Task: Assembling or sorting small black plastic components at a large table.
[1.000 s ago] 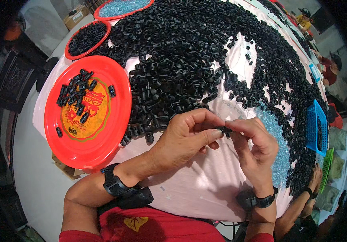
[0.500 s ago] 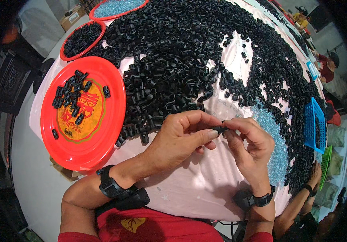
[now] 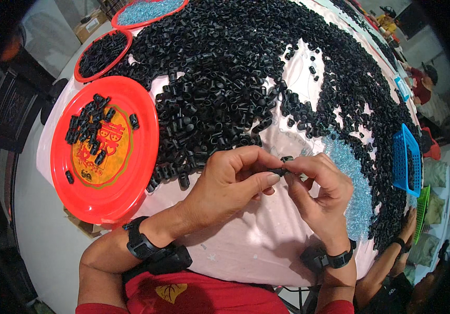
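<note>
Shifted upward since the earlier frame, 1 small black plastic part (image 3: 286, 159) sits clamped in the fingertips of both left hand (image 3: 228, 178) and right hand (image 3: 324, 181), above the pink tablecloth (image 3: 235, 247), inward of its near edge.

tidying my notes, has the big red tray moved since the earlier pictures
No: the big red tray keeps its place beside the pile of black pieces; both slid left together in view.

Red tray (image 3: 78, 196) (orange centre, olive scalloped outline); black parts (image 3: 204, 104); pale pink cloth (image 3: 235, 240); blue basket (image 3: 401, 162).
</note>
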The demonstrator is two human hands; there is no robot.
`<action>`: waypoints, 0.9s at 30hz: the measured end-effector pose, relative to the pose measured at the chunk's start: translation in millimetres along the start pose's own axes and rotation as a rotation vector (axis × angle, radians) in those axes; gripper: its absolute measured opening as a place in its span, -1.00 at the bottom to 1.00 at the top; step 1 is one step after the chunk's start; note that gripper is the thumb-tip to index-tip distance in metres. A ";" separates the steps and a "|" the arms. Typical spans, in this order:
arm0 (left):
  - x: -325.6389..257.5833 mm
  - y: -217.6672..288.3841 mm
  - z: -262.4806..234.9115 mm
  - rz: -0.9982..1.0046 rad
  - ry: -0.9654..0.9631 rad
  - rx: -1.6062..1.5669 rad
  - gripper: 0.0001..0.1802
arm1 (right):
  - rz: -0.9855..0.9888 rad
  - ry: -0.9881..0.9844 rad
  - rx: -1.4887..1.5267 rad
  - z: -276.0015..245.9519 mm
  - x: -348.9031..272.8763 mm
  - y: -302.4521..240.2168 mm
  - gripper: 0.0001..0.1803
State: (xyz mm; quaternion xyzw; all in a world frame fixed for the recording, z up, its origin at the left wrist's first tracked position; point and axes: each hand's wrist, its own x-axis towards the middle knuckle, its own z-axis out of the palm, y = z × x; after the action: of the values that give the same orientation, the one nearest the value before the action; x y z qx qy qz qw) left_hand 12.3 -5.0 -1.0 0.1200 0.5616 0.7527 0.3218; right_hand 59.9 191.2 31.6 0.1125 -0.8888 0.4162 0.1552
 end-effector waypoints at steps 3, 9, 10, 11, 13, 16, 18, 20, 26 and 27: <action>1.1 -1.5 3.0 0.010 0.005 -0.011 -0.76 | -0.020 -0.014 0.003 -1.8 -0.3 3.8 -0.78; 1.3 -5.2 4.0 0.098 0.027 0.093 -0.83 | -0.049 -0.051 -0.006 -4.9 -0.1 6.1 -0.79; 0.9 -5.3 4.4 0.092 0.032 0.082 -0.83 | -0.057 -0.058 -0.012 -5.9 0.3 6.2 -0.79; 0.4 -6.1 4.8 0.083 0.038 0.069 -0.83 | -0.061 -0.066 -0.017 -6.2 -0.4 6.2 -0.80; 0.1 -4.4 7.3 0.071 0.041 0.031 -0.83 | 0.013 -0.039 0.033 -4.1 -1.7 3.8 -0.80; -0.8 0.4 6.3 0.016 0.030 -0.008 -0.81 | 0.094 -0.035 0.083 -4.8 -1.0 4.7 -0.80; -1.6 2.4 5.7 -0.035 0.016 -0.012 -0.80 | 0.108 -0.062 0.083 -6.1 -1.2 5.1 -0.80; -0.5 3.3 5.4 -0.025 0.001 0.072 -0.80 | 0.012 -0.061 0.036 -6.3 -0.7 6.2 -0.82; -2.5 -2.7 7.1 0.081 0.064 0.241 -0.85 | -0.026 -0.075 -0.035 -3.9 -0.2 1.7 -0.83; -2.5 -1.4 7.1 0.079 0.063 0.239 -0.85 | -0.023 -0.076 -0.035 -4.2 0.0 1.3 -0.83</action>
State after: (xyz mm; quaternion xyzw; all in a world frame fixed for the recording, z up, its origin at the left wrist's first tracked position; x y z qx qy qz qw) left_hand 18.5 -0.8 0.6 0.1558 0.6522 0.6958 0.2575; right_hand 60.2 195.3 33.2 0.1357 -0.8998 0.3943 0.1282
